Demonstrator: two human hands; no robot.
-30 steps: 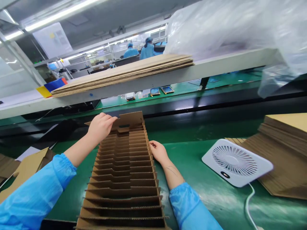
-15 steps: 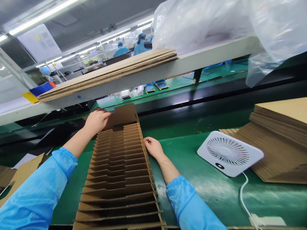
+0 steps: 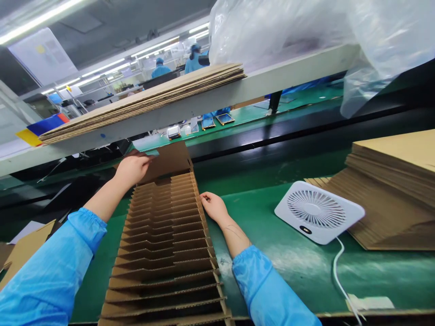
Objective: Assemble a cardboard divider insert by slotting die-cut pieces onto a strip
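Note:
A long brown cardboard divider [image 3: 163,240], with many upright cross strips, runs away from me on the green bench. At its far end a cardboard flap [image 3: 171,159] stands raised. My left hand [image 3: 132,169] is by the flap's left part, fingers closed. A small bluish-green patch shows at its fingertips; whether it is held cannot be made out. My right hand [image 3: 214,207] is curled against the divider's right side near the far end, thumb and fingers pinched at its edge. The slots between the strips look dark, and their bottoms are mostly hidden.
Right of the divider is a white fan [image 3: 317,212] with a cable [image 3: 336,267]. Beyond it stands a tall stack of cardboard [image 3: 397,199]. Flat cardboard sheets [image 3: 146,102] and plastic bags [image 3: 282,31] lie on the shelf ahead. Two people in blue are in the background.
The whole view has shifted slightly, so things appear a little further left and up. Both hands keep nearly the same places at the divider.

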